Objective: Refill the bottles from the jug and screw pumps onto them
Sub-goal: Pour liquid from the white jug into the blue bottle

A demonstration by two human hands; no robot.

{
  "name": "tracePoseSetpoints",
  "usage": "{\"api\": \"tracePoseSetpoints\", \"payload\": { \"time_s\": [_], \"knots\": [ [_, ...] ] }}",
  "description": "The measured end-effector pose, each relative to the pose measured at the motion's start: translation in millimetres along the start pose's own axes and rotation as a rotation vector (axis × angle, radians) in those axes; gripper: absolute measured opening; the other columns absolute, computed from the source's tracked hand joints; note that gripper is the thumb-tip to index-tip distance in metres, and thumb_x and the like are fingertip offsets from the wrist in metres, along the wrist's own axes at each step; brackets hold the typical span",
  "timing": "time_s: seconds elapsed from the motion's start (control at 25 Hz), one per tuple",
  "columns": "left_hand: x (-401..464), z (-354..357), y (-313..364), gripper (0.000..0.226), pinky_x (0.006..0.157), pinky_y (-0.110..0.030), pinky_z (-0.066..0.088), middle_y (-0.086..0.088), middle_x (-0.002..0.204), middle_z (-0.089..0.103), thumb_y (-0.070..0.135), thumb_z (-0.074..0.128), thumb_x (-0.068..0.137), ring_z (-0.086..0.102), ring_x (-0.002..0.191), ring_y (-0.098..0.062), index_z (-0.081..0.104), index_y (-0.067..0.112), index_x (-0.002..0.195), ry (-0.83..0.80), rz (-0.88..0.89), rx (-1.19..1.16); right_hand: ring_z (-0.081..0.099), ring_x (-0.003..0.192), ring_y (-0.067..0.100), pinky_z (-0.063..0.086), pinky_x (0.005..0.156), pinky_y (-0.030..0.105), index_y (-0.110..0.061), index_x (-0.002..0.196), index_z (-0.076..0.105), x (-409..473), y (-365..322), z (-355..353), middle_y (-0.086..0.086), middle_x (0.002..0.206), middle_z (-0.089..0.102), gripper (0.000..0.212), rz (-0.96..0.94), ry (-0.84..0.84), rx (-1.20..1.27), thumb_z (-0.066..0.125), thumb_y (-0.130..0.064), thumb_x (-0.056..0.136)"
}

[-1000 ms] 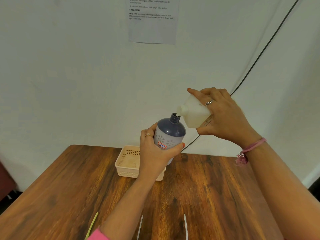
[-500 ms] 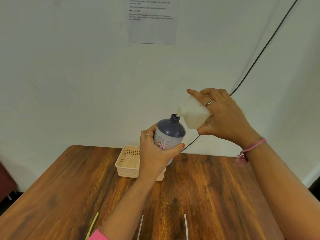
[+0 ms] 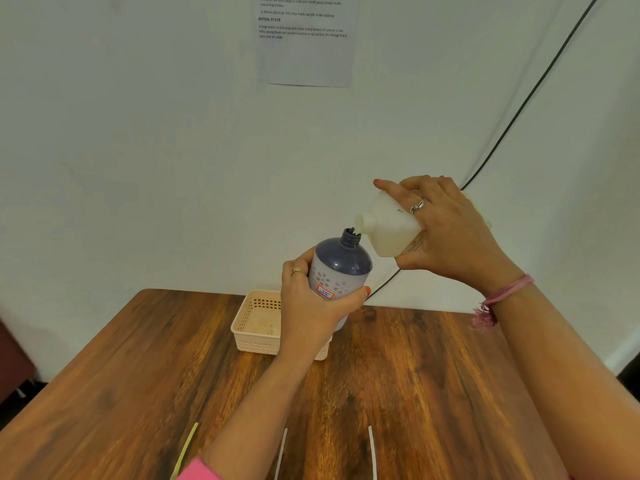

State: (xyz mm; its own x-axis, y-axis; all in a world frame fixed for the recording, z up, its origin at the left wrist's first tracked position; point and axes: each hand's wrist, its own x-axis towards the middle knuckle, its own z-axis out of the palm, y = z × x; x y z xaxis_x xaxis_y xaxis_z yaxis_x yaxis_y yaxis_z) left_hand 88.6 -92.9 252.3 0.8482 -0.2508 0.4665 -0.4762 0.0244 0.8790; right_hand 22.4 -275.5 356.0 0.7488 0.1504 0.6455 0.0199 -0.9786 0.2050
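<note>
The right hand [image 3: 446, 230] grips the white jug [image 3: 388, 225], tipped so its long axis lies nearly level with the spout pointing left. The left hand [image 3: 311, 303] wraps its fingers and thumb round the body of the blue-topped bottle [image 3: 341, 268] and holds it in the air above the far middle of the surface [image 3: 433, 375], leaning slightly right. The jug's spout sits just beside and slightly above the bottle's open neck, almost touching the rim; the pour turns on keeping these two mouths aligned. No pump is on the bottle, so refilling seems underway. A cream basket [image 3: 256, 327] stands behind the left hand near the surface's far edge.
</note>
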Motion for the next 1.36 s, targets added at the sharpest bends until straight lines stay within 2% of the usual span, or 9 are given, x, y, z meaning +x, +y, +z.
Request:
{"api": "tracePoseSetpoints", "payload": {
  "time_s": [0.2,0.4,0.56,0.76,0.92,1.12,1.28,1.36],
  "knots": [
    [-1.3,-0.3,0.2,0.074,0.07,-0.002,0.044,0.017,0.104,0.045,0.026,0.091,0.057,0.05,0.096,0.01,0.043,0.041,0.111,-0.007,0.003,-0.001,0.048,0.101,0.03,0.041,0.084,0.039,-0.02,0.142,0.039,-1.3,-0.3,-0.4,0.012,0.118,0.055,0.101,-0.002,0.004,-0.003,0.085,-0.028,0.052],
    [-2.8,-1.0,1.9,0.071,0.068,-0.001,0.043,0.018,0.103,0.044,0.026,0.09,0.056,0.046,0.093,0.021,0.041,0.05,0.101,-0.011,0.011,-0.005,0.048,0.101,0.031,0.042,0.085,0.04,-0.02,0.143,0.039,-2.4,-1.2,-1.7,0.012,0.118,0.055,0.101,-0.001,0.006,-0.005,0.084,-0.028,0.053],
    [-4.0,-1.0,1.6,0.071,0.069,-0.002,0.044,0.017,0.104,0.045,0.026,0.091,0.056,0.048,0.095,0.016,0.041,0.05,0.102,-0.01,0.007,-0.004,0.047,0.101,0.03,0.041,0.085,0.04,-0.02,0.142,0.04,-3.7,-2.7,-2.5,0.012,0.118,0.055,0.1,-0.007,0.013,-0.013,0.083,-0.028,0.053],
    [-5.7,-2.0,-0.1,0.074,0.07,-0.002,0.044,0.014,0.105,0.047,0.026,0.091,0.056,0.048,0.095,0.017,0.04,0.052,0.102,-0.006,0.007,0.002,0.048,0.101,0.03,0.042,0.084,0.039,-0.021,0.142,0.039,-5.0,-4.8,-3.8,0.011,0.118,0.055,0.1,-0.008,0.021,-0.024,0.083,-0.028,0.052],
    [-8.8,-2.9,-0.1,0.073,0.068,-0.001,0.043,0.01,0.106,0.047,0.023,0.091,0.057,0.047,0.093,0.02,0.043,0.041,0.109,-0.008,0.002,-0.001,0.048,0.101,0.03,0.04,0.083,0.036,-0.02,0.142,0.04,-7.2,-7.3,-3.4,0.011,0.118,0.056,0.1,-0.006,0.022,-0.016,0.083,-0.027,0.052],
    [-12.7,-4.4,-1.2,0.073,0.066,-0.001,0.043,0.011,0.106,0.048,0.025,0.09,0.057,0.05,0.093,0.012,0.043,0.04,0.111,-0.016,-0.013,0.011,0.048,0.103,0.03,0.033,0.083,0.03,-0.022,0.143,0.038,-13.3,-10.2,-1.0,0.01,0.119,0.054,0.1,0.031,0.012,0.016,0.082,-0.026,0.053],
    [-15.8,-6.1,-3.7,0.071,0.068,-0.003,0.045,0.015,0.106,0.049,0.026,0.091,0.057,0.05,0.094,0.015,0.041,0.051,0.101,-0.033,-0.02,0.009,0.045,0.106,0.027,0.04,0.084,0.033,-0.026,0.144,0.036,-22.0,-16.0,4.6,0.007,0.121,0.053,0.1,0.108,-0.007,0.1,0.08,-0.025,0.054],
    [-18.2,-6.4,-5.9,0.07,0.071,-0.01,0.048,0.018,0.106,0.05,0.029,0.091,0.056,0.053,0.097,0.007,0.041,0.052,0.099,-0.043,-0.028,0.016,0.043,0.108,0.026,0.039,0.084,0.032,-0.028,0.144,0.034,-28.5,-19.4,8.8,0.006,0.121,0.051,0.102,0.151,-0.017,0.157,0.081,-0.025,0.054]
  ]
}}
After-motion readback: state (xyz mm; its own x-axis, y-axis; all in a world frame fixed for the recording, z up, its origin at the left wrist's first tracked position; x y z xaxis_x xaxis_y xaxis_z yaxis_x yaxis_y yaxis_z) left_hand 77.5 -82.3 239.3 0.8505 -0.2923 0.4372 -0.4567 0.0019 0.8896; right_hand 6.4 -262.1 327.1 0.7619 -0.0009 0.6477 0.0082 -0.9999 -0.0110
